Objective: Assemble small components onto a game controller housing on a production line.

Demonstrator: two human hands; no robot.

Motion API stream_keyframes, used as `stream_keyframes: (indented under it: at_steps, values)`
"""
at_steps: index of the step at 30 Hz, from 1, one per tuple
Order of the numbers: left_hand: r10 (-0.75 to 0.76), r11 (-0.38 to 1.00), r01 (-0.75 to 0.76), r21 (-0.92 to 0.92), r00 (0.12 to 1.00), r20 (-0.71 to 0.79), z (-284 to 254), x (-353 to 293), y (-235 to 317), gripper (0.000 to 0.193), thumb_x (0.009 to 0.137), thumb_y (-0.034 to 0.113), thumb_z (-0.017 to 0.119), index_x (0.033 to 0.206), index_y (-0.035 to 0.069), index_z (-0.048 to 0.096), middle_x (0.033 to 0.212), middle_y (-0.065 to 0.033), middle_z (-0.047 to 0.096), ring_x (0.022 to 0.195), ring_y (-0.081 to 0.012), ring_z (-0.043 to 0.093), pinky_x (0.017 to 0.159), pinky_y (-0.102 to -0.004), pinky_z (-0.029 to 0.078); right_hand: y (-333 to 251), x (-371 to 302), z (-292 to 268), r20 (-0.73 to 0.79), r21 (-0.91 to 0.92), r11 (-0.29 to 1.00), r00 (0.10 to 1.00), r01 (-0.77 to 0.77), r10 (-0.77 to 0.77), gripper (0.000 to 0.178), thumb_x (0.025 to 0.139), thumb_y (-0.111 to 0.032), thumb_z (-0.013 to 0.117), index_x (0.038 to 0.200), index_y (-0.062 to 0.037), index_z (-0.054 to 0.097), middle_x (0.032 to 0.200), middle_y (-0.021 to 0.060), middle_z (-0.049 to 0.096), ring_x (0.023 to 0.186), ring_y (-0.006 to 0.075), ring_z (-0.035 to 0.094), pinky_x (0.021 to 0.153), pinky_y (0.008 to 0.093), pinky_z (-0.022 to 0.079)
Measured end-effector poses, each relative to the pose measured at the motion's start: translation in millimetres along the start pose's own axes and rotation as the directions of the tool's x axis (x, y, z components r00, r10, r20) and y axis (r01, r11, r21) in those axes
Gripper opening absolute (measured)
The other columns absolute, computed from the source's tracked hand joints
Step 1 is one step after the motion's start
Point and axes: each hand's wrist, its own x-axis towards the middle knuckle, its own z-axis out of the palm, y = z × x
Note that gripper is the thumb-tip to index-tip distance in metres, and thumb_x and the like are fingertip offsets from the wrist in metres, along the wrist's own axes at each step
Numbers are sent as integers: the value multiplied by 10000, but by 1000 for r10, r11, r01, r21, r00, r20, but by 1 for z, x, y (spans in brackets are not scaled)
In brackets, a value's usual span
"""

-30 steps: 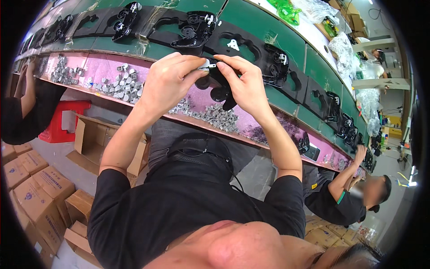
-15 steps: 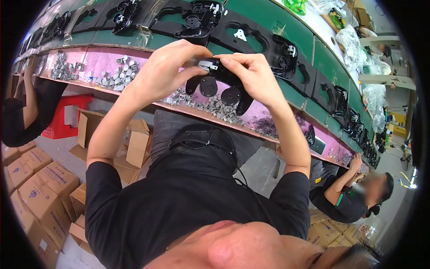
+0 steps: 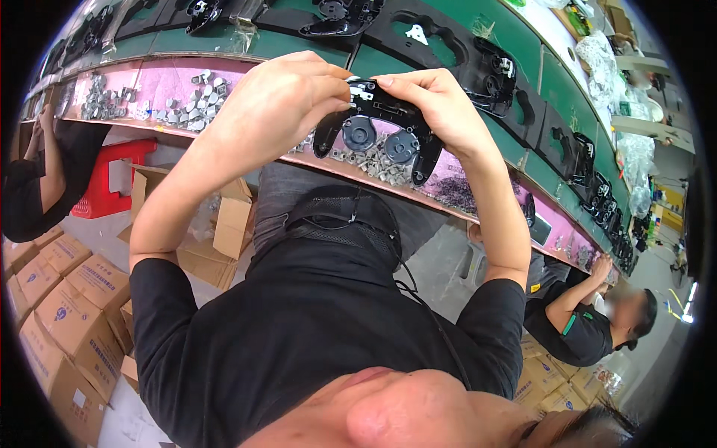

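Note:
A black game controller shell is held up over the near edge of the bench, its inner side facing me. Two round dark discs sit in its lower half, and a small silvery piece lies near its top left. My right hand grips the shell's upper right, with the thumb along the top edge. At the upper left corner, the fingertips of my left hand are pinched together against the shell. A pale bit shows by them, too small to name. Below the shell lie small grey parts.
Black foam trays with controller shells line the green bench surface. More grey parts lie on the pink strip, dark small parts farther right. Cardboard boxes and a red crate stand left; a co-worker sits right.
The shell has shifted a little right and tipped, showing more of its inside. My left thumb has come off the silvery piece, and those fingers are now bunched at the corner.

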Motion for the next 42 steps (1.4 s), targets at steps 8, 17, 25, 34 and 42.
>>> stream_keyframes:
  at_steps: [8, 17, 25, 34, 42]
  values:
    - [-307, 925, 263, -273, 942, -135, 0, -10, -3, 143, 981, 30, 686, 1095, -31, 747, 1172, -113, 778, 1009, -182, 741, 892, -300, 565, 14, 5, -15, -83, 153, 982, 989, -107, 120, 301, 993, -230, 734, 1124, 35, 795, 982, 86, 797, 787, 98, 722, 698, 230, 575]
    - [-489, 849, 425, -315, 857, -160, 8, -46, -23, 159, 982, 71, 714, 1114, -3, 765, 1048, -90, 797, 927, -158, 741, 829, -284, 567, 20, 28, -65, -435, -15, 991, 892, 131, -124, 336, 1000, -230, 730, 1194, 42, 765, 1112, 87, 786, 996, 137, 709, 923, 273, 528]
    - [-583, 802, 588, -105, 809, 72, 53, -61, -41, 189, 955, 161, 711, 1074, 32, 781, 1036, -154, 770, 894, -307, 741, 785, -376, 576, 13, 92, -135, -568, -461, 886, 750, 53, -340, 354, 1041, -235, 638, 1138, 93, 728, 963, 96, 763, 881, 160, 660, 817, 342, 512]
    - [-438, 897, 422, 133, 888, 141, 107, -65, -67, 186, 900, 140, 732, 1050, 41, 780, 1023, -132, 741, 966, -351, 709, 853, -451, 566, 19, 55, -109, -453, -824, 543, 391, 159, -801, 311, 1012, -202, 675, 1123, 80, 741, 891, 154, 755, 841, 253, 707, 815, 339, 554]
    - [-415, 906, 354, 232, 853, 316, 122, -57, -90, 191, 937, 171, 712, 1042, 17, 755, 1010, -147, 729, 1028, -354, 696, 869, -453, 562, 32, -49, -37, -208, -681, 687, 832, 254, -514, 158, 970, -72, 716, 1093, 14, 765, 915, 124, 766, 768, 174, 716, 705, 282, 548]
